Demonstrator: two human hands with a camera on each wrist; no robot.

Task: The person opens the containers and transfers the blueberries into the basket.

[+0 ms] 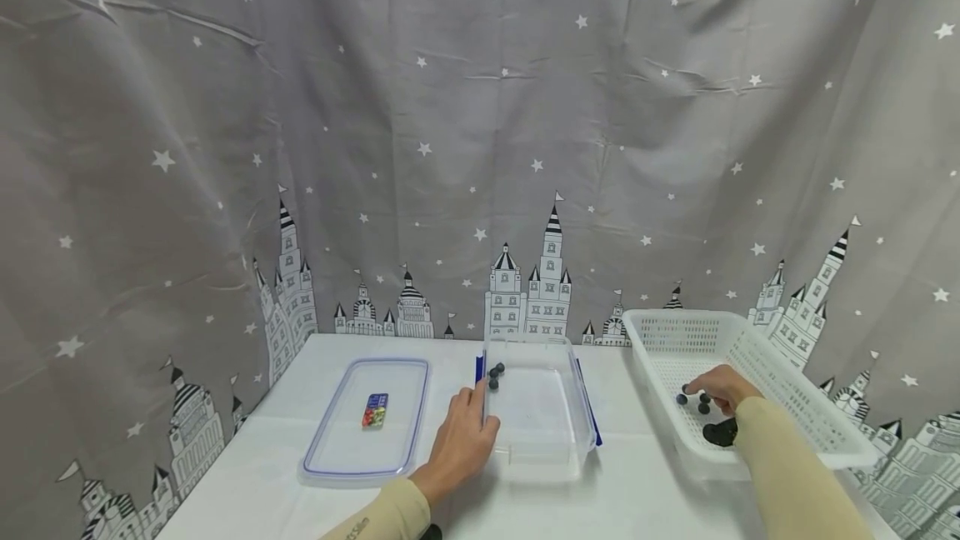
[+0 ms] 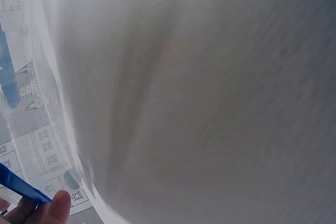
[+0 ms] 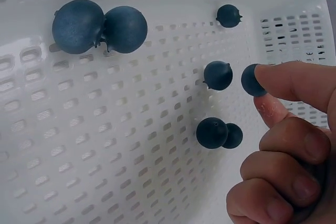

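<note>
Inside the white perforated basket [image 1: 682, 322], my right hand [image 1: 723, 388] pinches a blueberry [image 3: 251, 80] between thumb and forefinger, its other fingers curled toward the palm. Several more blueberries lie on the basket floor, one blueberry [image 3: 218, 75] close beside the held one and a larger-looking pair of blueberries [image 3: 77, 27] at upper left in the right wrist view. My left hand [image 1: 461, 436] holds the left side of the clear plastic container [image 1: 536, 452], fingers at its blue latch [image 2: 20, 183]. A few blueberries [image 1: 493, 383] sit in that container's left side.
A clear lid [image 1: 360, 457] with a blue seal and a colourful label [image 1: 375, 411] lies flat on the white table [image 1: 288, 415], left of the container. Another blue latch [image 1: 588, 402] hangs on the container's right side. A grey curtain [image 1: 450, 107] with stars and castles hangs behind.
</note>
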